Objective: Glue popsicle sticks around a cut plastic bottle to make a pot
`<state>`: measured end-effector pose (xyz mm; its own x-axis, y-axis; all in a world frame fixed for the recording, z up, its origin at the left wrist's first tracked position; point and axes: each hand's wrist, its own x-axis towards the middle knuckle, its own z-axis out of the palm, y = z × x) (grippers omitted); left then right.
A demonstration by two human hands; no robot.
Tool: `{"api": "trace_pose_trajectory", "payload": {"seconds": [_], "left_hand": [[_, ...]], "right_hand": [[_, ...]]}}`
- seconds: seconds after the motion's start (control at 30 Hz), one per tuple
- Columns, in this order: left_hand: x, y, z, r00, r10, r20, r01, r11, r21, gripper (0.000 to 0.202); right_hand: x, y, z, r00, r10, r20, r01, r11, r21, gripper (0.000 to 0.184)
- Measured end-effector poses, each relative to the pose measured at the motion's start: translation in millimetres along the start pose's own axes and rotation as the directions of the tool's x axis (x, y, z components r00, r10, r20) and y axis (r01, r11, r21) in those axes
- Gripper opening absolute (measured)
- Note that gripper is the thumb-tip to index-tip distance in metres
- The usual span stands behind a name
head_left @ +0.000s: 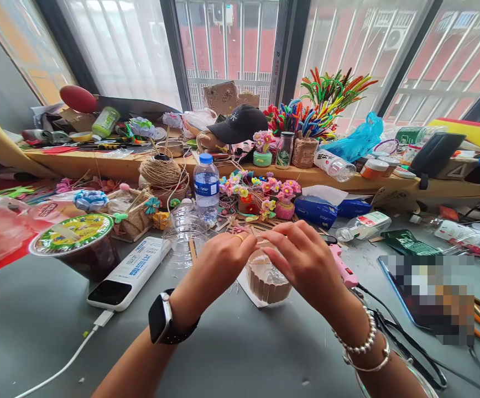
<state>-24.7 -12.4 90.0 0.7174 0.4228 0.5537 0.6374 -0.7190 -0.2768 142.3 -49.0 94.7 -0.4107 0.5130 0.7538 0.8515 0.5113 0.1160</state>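
Grey worktop (231,354) under a barred window, crowded w/ craft bits; landmark is the small round stick holder (267,279), a cup ringed w/ flat wooden sticks, standing on a white sheet near the worktop's middle. Left hand (219,260) sits at the holder's upper left rim, fingers curled in; its grip looks pinched on a thin stick at the rim, though the contact is partly hidden. Right hand (306,262) arches over the holder's right side, fingertips bent down twd the same rim; can't tell if its grip closes on anything. Black smartwatch on left wrist, bead bracelets on right. Left of the holder: clear plastic bottle (184,232) on its side, then a white power bank (130,273) w/ cable. Behind the holder: water bottle (206,188), twine spool (163,172). Just right of the holder: pink glue gun (342,268).
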Motion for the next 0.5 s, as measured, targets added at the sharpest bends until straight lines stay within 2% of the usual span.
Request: {"api": "trace_pose_trajectory", "payload": {"seconds": [0.1, 0.23, 0.5], "left_hand": [[0.2, 1.6, -2.6, 1.0, -0.012, 0.011, 0.012, 1.0, 0.012, 0.019], [1.3, 4.8, -6.9, 1.0, -0.016, 0.023, 0.016, 1.0, 0.006, 0.017], [0.2, 14.2, -13.9, 0.999, -0.022, -0.043, 0.024, 0.998, 0.057, 0.016]], "right_hand": [[-0.7, -4.8, 4.5, 0.999, -0.045, 0.006, 0.045, 0.997, -0.069, 0.02], [-1.7, -5.8, 7.3, 0.998, -0.046, -0.046, 0.041, 0.993, -0.11, 0.012], [-0.9, -7.9, 6.3, 0.996, -0.047, -0.078, 0.037, 0.991, -0.127, 0.013]]}}
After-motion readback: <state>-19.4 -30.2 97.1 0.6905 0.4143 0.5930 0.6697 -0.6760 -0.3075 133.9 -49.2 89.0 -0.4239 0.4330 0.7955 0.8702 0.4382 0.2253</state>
